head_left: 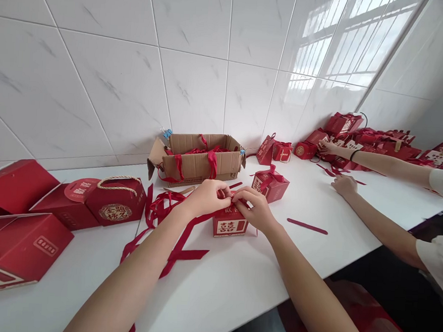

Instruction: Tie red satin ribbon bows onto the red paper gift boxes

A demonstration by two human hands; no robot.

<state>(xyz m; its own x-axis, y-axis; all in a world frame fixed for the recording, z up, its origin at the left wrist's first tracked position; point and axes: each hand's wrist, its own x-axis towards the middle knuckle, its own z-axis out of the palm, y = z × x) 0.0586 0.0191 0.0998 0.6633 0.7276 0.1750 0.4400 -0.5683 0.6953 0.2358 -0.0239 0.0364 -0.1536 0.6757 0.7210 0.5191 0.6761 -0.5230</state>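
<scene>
A small red gift box [229, 226] with white characters on its front stands on the white table [236, 273] in the middle. Both my hands meet over its top. My left hand [207, 197] pinches a red ribbon [181, 234] there, fingers closed. My right hand [253, 207] is curled on the box top and pinches the same ribbon. The ribbon trails down to the left across the table. What lies under my fingertips is hidden.
A cardboard box [197, 159] with red ribbons stands by the tiled wall. Larger red handled boxes [116, 201] lie at left. A tied small box [270, 185] sits beyond my hands. A loose ribbon strip [307, 226] lies at right. Another person's arms [373, 161] reach among many red boxes [375, 139].
</scene>
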